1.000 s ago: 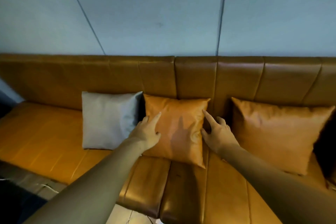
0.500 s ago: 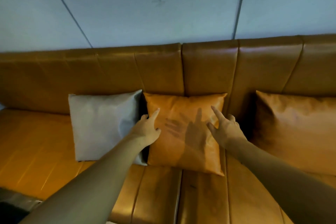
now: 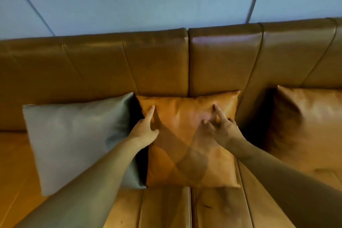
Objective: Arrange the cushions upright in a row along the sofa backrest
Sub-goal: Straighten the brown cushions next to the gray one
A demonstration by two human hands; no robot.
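Observation:
An orange leather cushion (image 3: 187, 116) leans upright against the brown sofa backrest (image 3: 157, 65) in the middle. My left hand (image 3: 146, 131) rests at its upper left, index finger stretched onto the face. My right hand (image 3: 222, 129) touches its upper right with spread fingers. Neither hand grips anything. A grey cushion (image 3: 74, 139) stands upright just to the left, its edge touching the orange one. A larger orange cushion (image 3: 305, 126) leans on the backrest at the right, cut off by the frame edge.
The sofa seat (image 3: 218, 207) stretches out below the cushions, with bare seat (image 3: 14, 163) left of the grey one. A pale blue panelled wall (image 3: 148, 0) rises behind the backrest. A dark gap separates the middle cushion from the right one.
My view has moved closer and lower toward the sofa. Both hands have slid up onto the upper corners of the middle orange cushion, which now sits flatter against the backrest.

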